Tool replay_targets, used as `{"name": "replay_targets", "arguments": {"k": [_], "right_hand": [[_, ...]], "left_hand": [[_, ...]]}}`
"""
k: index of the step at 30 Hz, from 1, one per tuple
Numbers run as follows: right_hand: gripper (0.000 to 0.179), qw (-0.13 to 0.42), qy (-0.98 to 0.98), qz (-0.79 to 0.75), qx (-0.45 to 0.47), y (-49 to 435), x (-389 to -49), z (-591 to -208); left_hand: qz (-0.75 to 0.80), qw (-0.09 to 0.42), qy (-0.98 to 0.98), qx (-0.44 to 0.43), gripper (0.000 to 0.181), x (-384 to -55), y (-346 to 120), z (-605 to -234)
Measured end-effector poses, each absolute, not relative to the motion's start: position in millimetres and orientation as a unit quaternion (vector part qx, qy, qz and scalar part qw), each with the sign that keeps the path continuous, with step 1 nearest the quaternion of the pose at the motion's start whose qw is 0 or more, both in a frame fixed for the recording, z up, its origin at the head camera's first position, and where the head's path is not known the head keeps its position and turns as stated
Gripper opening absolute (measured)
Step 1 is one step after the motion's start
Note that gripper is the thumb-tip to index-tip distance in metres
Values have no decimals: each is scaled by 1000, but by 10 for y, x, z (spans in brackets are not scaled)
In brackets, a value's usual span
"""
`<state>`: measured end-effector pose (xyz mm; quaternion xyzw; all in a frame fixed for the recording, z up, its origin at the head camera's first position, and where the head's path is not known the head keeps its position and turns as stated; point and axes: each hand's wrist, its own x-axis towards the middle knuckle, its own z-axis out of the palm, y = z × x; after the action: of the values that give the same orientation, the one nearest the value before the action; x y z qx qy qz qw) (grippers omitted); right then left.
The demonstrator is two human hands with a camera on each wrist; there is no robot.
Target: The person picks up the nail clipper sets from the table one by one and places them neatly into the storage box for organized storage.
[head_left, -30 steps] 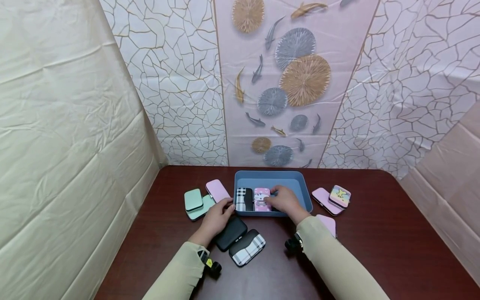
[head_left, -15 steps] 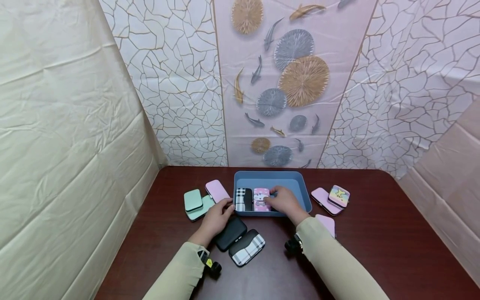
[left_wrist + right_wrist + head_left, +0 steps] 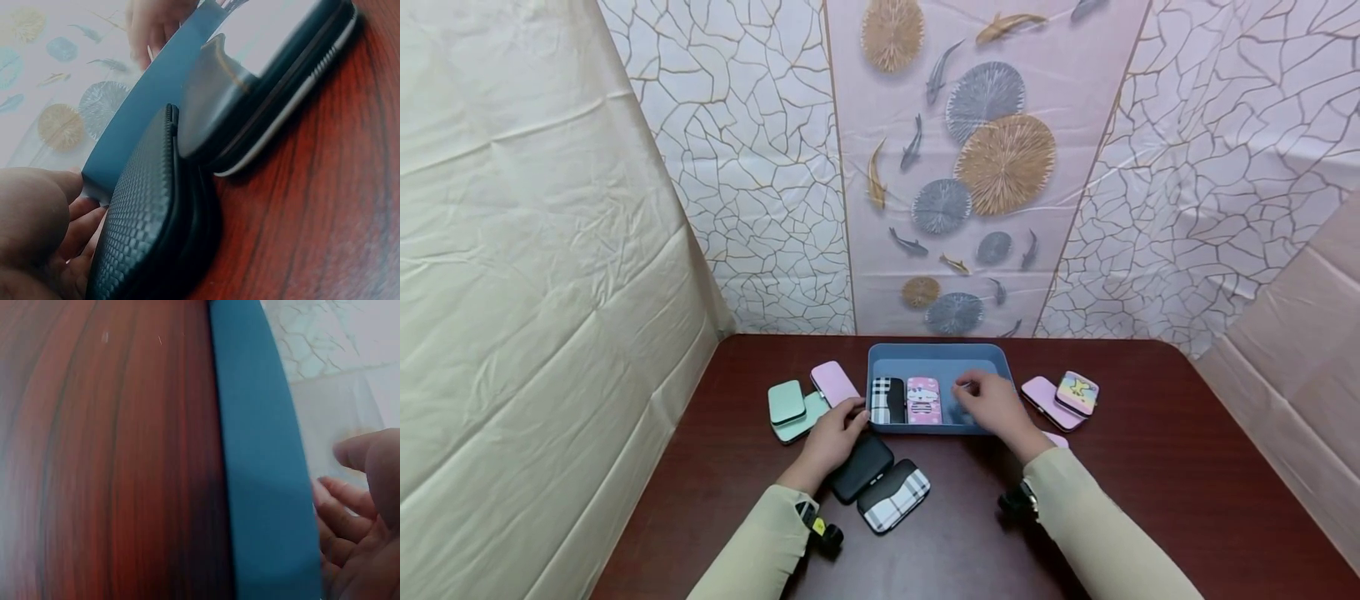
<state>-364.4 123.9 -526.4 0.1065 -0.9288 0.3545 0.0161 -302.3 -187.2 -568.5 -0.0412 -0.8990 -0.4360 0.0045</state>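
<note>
In the head view, a blue tray [image 3: 936, 351] holds a black case with a plaid panel [image 3: 888, 401] and a pink cartoon case [image 3: 923, 401], side by side. My left hand [image 3: 829, 437] grips the tray's near left corner, its thumb on the wall in the left wrist view. Below that hand lies a black case [image 3: 861, 468], its woven texture plain in the left wrist view. Against it sits another black case with a plaid panel [image 3: 895, 497]. My right hand [image 3: 996, 408] hovers over the tray's right half, fingers loosely bent and holding nothing, apart from the pink case.
Left of the tray lie two mint-green cases [image 3: 786, 401], one partly on the other, and a pink case [image 3: 835, 383]. To the right, a yellow-patterned small case [image 3: 1078, 392] overlaps a pink case [image 3: 1043, 400]. Another pink case [image 3: 1057, 439] is mostly hidden by my right sleeve.
My right hand has let go of the pink cartoon case and moved to the right. That case stays in the tray beside the plaid one. My left hand has not moved.
</note>
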Motion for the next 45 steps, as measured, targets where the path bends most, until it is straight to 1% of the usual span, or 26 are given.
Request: {"name": "replay_targets", "arguments": {"k": [3,7,12,16,20,23,29,31,33,37,42,45], "right_hand": [[26,52,-925,360,108,1478,-3599,-5221],[25,66,-921,369,103,1801,-3530,-5155],[23,57,-937,324,115,2153,-3362,-5096],[25,20,-960,263,96,2373,-3188,-5083],[37,-53,-970,231,51,2548,-3036,-5094],[50,-89,-972,213,43,2632,-2936,-5137],[76,-104,-974,196,34,2606,-2777,-5212],[78,-109,-974,196,33,2561,-2757,-5211],[75,-110,-973,201,33,2519,-2754,-5199],[62,-116,-967,225,27,2484,-2754,-5177],[55,-116,-957,266,20,2496,-2721,-5161],[45,-112,-944,309,21,2509,-2680,-5167]], "left_hand": [[-439,1,-898,-40,41,-3013,-1867,-5684],[-443,2,-896,-37,40,-2998,-1877,-5682],[-444,6,-895,-35,40,-2974,-1902,-5696],[-443,6,-896,-32,40,-2961,-1933,-5722],[-446,5,-894,-32,41,-2955,-1957,-5736],[-449,4,-893,-35,40,-2955,-1960,-5729],[-449,3,-893,-36,40,-2966,-1954,-5690],[-447,5,-894,-35,40,-2977,-1953,-5681],[-447,7,-894,-35,39,-2988,-1950,-5678],[-446,7,-894,-38,39,-3002,-1929,-5682],[-447,5,-894,-44,40,-3010,-1885,-5686],[-447,5,-893,-46,40,-3012,-1862,-5688]]}}
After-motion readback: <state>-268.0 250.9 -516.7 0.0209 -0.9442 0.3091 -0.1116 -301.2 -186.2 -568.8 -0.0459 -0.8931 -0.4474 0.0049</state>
